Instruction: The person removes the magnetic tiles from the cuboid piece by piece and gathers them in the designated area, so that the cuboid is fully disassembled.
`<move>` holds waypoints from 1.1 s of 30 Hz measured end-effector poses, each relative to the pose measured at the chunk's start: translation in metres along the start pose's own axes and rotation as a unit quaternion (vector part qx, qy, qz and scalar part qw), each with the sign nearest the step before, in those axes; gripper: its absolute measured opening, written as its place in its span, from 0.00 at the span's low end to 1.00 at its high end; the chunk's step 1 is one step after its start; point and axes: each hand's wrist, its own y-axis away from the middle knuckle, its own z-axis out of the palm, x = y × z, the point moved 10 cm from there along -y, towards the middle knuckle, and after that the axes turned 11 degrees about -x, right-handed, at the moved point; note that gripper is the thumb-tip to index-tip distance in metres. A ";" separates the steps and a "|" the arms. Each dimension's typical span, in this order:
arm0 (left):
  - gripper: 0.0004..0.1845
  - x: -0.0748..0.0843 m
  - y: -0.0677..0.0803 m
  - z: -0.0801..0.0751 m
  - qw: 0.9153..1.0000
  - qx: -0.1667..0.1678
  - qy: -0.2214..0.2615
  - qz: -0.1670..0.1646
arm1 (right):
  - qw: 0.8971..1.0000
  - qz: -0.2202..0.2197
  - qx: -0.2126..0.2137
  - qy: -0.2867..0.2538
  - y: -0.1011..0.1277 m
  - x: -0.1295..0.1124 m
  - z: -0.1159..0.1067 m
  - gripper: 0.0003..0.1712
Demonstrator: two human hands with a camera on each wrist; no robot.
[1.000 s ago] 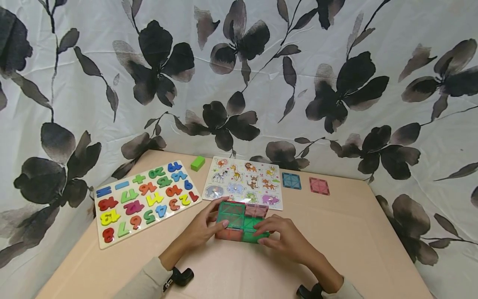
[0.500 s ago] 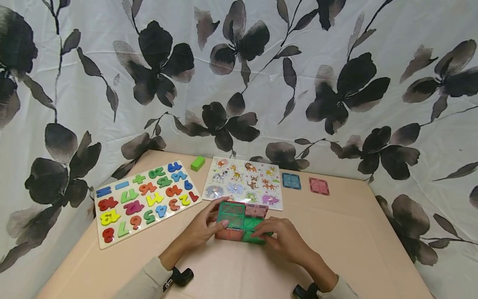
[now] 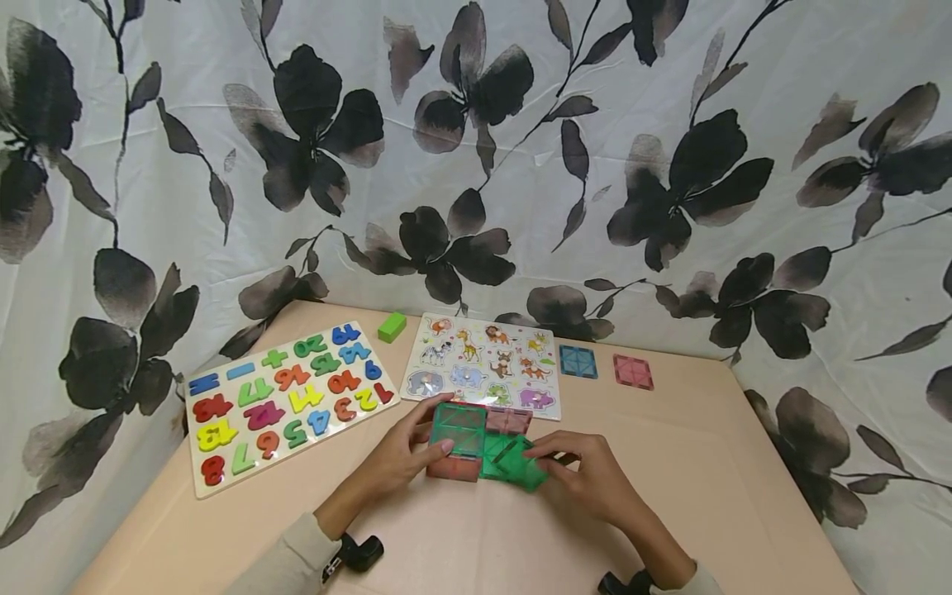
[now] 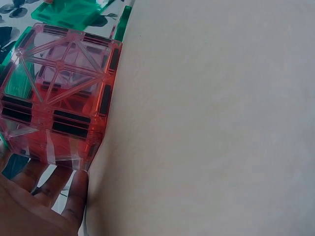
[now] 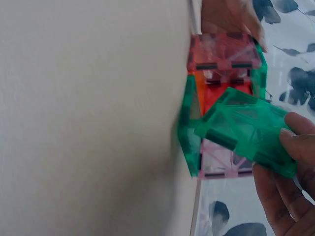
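Observation:
A box-like build of translucent magnetic tiles (image 3: pixel 457 431), green and red-pink, sits on the table in front of me. My left hand (image 3: pixel 407 450) grips its left end, the thumb on the near side. Pink and red tile walls (image 4: pixel 64 73) with dark magnet strips show in the left wrist view. My right hand (image 3: pixel 591 473) pinches a loose green square magnetic tile (image 5: pixel 246 129) by its edge. That tile is tilted over the right part of the build, near a standing green tile (image 5: pixel 188 130). Whether the tilted tile touches the build I cannot tell.
A number puzzle board (image 3: pixel 203 463) lies at the left, with a green block (image 3: pixel 392 326) behind it. Beyond the build is an animal puzzle board (image 3: pixel 448 358). A blue tile (image 3: pixel 578 362) and a pink tile (image 3: pixel 633 373) lie flat at the back right. Floral cloth (image 3: pixel 558 190) hangs behind.
My right hand has pinched the green tile at the build's right front and tilted it out of line, moving slightly right. The left hand keeps its hold on the build.

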 end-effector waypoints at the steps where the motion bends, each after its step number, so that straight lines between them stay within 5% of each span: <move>1: 0.37 0.000 0.000 0.000 1.000 0.000 0.000 0.000 | 1.000 0.006 0.006 -0.006 0.001 0.002 -0.003 0.14; 17: 0.37 -0.003 0.000 0.000 1.000 0.000 -0.004 -0.002 | 0.985 0.114 0.088 -0.095 0.027 0.054 -0.057 0.16; 33: 0.37 -0.004 0.001 0.000 1.000 -0.001 -0.004 -0.005 | 0.961 0.144 0.164 -0.172 0.060 0.107 -0.113 0.25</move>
